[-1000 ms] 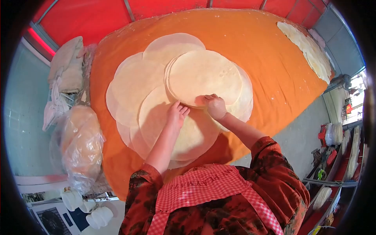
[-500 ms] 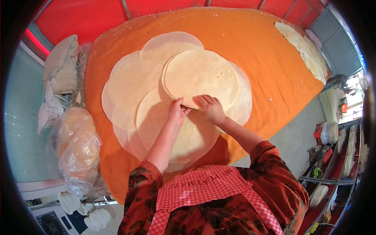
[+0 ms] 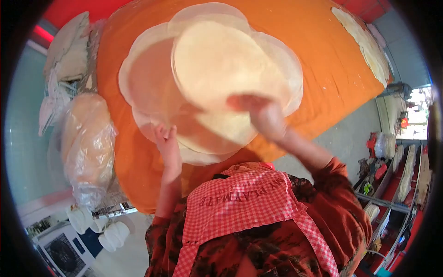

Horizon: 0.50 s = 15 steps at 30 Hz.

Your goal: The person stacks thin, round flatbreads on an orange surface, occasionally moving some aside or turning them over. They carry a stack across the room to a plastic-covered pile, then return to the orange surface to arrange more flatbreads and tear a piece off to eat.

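Observation:
A pale, thin round flatbread [image 3: 217, 60], apparently with another under it, is raised over the spread-out layer, casting a broad shadow. My right hand [image 3: 265, 115] is at its near edge and appears to grip it, though motion smears the fingers. Over the near left edge of the lower flatbreads [image 3: 217, 136], my left hand [image 3: 167, 143] has its thumb and fingers apart, with nothing visible between them. The lower flatbreads overlap in a flower-like ring on an orange cloth [image 3: 318, 64].
A clear plastic bag [image 3: 87, 143] with something tan inside lies at the left, below folded cloth [image 3: 69, 51]. More pale sheets [image 3: 362, 46] rest on the cloth's far right edge. Shelves with various goods [image 3: 392, 184] stand at the right, white cups [image 3: 113, 235] at lower left.
My left hand has let go of the upper flatbread's edge and moved left and nearer me. The flatbread has risen and shifted, with my right hand at its edge. The view has tilted down.

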Motion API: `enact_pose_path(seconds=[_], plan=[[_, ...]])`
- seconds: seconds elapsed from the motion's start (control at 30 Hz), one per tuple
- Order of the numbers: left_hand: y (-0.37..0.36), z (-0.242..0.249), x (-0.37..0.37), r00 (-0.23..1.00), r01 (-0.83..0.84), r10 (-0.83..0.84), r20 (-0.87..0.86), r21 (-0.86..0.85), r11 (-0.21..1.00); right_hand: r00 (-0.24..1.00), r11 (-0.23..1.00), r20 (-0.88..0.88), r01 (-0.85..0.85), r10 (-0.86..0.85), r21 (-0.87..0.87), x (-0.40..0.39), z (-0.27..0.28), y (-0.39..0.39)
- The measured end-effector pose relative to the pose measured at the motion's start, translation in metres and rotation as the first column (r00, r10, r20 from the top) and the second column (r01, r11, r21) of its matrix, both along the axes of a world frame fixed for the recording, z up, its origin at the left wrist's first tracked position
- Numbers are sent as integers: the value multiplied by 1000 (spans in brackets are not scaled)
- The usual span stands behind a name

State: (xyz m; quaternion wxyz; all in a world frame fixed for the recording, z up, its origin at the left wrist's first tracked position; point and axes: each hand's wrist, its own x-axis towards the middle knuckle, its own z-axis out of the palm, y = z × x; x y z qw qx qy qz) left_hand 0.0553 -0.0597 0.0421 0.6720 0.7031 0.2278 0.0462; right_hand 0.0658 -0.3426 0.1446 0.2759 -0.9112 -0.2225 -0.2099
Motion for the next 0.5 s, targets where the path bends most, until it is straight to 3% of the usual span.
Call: enact_pose_path(seconds=[0.07, 0.17, 0.23, 0.3, 0.37, 0.5], plan=[[7, -25, -23, 998, 49, -47, 31, -98, 994, 996, 985, -85, -18, 3, -172, -40, -64, 19], [4, -21, -44, 1000, 23, -25, -6, -236, 972, 991, 981, -127, 8, -33, -192, -59, -104, 34], [-4, 0, -45, 998, -41, 19, -68, -348, 937, 983, 969, -171, 17, -61, -245, -52, -84, 47], [-3, -9, -45, 993, -2, -53, -103, -476, 880, 969, 948, -228, 18, -95, -317, -52, -58, 66], [0, -25, -43, 984, 103, -169, -49, -620, 778, 964, 914, -236, 21, -126, -405, -59, -63, 86], [3, -21, -41, 976, 87, -210, -63, -766, 636, 963, 875, -226, 19, -146, -483, -69, -87, 104]])
